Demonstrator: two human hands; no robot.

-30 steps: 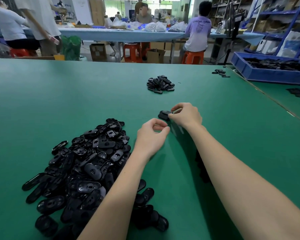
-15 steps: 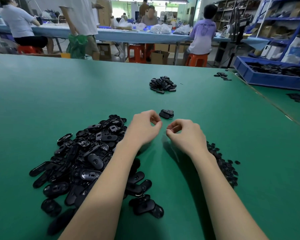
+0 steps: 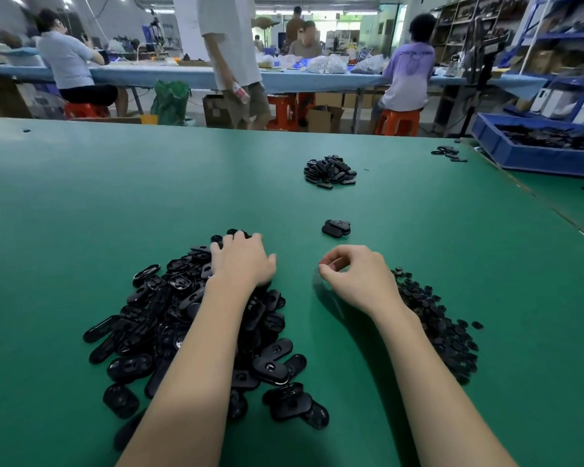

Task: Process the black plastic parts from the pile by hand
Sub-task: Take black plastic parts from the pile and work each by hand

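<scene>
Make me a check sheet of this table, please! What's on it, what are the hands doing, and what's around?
Surface: green table, parts lying on it.
Job's things: big pile of black oval parts near left; small stack ahead of the hands; far pile further back.
Clutter: heap of small bits beside the right wrist; a few loose parts far right.
Hands: left hand reaches into the big pile, fingers on the parts; right hand loosely curled, holding nothing seen.
Cables: nothing seen on the table.
Surroundings: blue bin of parts at right; people at a blue bench; orange stools; shelves.
</scene>
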